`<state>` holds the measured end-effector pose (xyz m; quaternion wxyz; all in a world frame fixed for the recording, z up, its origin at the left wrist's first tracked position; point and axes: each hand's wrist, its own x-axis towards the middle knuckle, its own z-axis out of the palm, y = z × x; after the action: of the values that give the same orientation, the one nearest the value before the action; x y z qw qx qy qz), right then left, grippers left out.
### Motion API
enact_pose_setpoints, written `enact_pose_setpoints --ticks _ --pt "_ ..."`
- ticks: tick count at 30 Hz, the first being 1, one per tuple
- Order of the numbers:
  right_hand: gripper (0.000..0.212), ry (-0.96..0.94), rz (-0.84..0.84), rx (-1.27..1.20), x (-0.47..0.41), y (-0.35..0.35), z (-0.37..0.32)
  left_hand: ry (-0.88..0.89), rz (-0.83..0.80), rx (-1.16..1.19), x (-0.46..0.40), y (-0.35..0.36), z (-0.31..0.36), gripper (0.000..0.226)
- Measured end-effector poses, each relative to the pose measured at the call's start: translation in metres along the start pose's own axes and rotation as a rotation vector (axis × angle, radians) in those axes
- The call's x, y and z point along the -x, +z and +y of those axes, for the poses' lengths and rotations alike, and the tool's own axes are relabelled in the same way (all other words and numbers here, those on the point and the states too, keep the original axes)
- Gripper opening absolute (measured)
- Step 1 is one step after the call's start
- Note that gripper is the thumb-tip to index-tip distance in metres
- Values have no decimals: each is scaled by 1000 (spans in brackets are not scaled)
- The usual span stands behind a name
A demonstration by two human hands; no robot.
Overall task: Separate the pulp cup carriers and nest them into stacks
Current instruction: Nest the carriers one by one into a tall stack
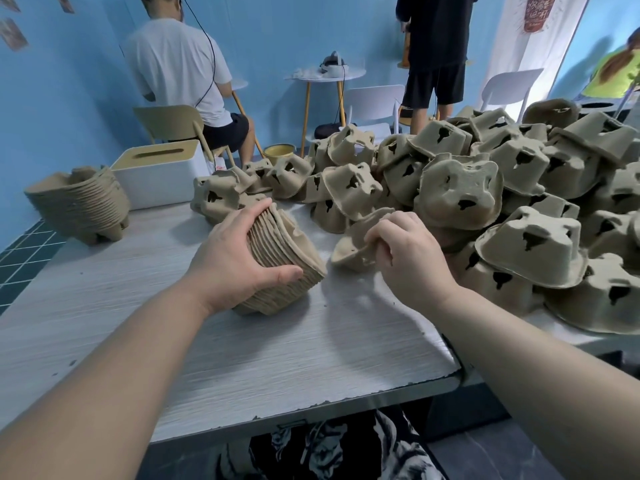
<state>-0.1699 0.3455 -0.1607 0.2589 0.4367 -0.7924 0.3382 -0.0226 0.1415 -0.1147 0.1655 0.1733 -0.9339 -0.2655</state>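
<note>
Both hands are working over the table (207,358): left hand (228,258) is gripping a nested stack (280,258) lying on its side, right hand (405,251) is pinching a single carrier (353,244) beside the loose pile (485,188).

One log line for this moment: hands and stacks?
left hand: grips nested stack | right hand: pinches single carrier | finished stack: far left | loose pile: right

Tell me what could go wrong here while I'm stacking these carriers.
The nested stack lies on its side under your left hand; it could fan apart if you let go. Your right hand pinches a loose carrier at the foot of the big pile, so pulling it may bring neighbours sliding down.
</note>
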Motion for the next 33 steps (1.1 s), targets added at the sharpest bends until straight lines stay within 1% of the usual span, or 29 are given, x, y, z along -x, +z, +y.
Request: enact_pose_setpoints --ticks 3,5,7,9,12,14,16,18,22,23,25,26,27,29,30,33 --pt "18 126 -64 -65 -3 -5 2 -14 -21 18 7 -5 -2 115" --pt "23 208 -145 -32 -5 -9 4 -23 -26 24 11 -7 -1 116" --pt "27 245 -247 13 -4 -12 0 -27 -26 19 13 -7 0 116" --pt "34 191 -296 57 0 -12 -6 -27 -18 17 13 -6 -1 115" --pt "43 69 -303 133 4 -2 -14 -35 -15 23 12 -5 -1 111" --pt "50 82 -352 148 2 6 -18 -44 -21 26 12 -6 -1 113" --pt "60 121 -427 139 2 13 -21 -55 -31 29 12 -6 -1 121" --pt "63 105 -459 131 3 15 -22 -58 -27 33 13 -6 -1 123" --pt "53 54 -431 141 10 11 -17 -62 -14 47 13 -4 -1 124" --pt "48 35 -418 159 11 11 -14 -63 -13 54 13 -4 -1 124" --pt "33 -1 -376 185 13 11 -9 -65 -13 69 13 -5 -1 124" --pt "26 -13 -351 189 13 11 -8 -65 -13 72 13 -5 -1 124" --pt "25 -21 -324 182 13 10 -9 -64 -14 73 13 -5 -1 124" --pt "29 -35 -237 151 11 9 -11 -58 -13 71 13 -5 -1 124" --pt "27 -30 -196 147 10 8 -13 -56 -12 68 13 -6 -1 124" --pt "5 -1 -84 157 6 6 -14 -54 -9 56 14 -5 -1 125"
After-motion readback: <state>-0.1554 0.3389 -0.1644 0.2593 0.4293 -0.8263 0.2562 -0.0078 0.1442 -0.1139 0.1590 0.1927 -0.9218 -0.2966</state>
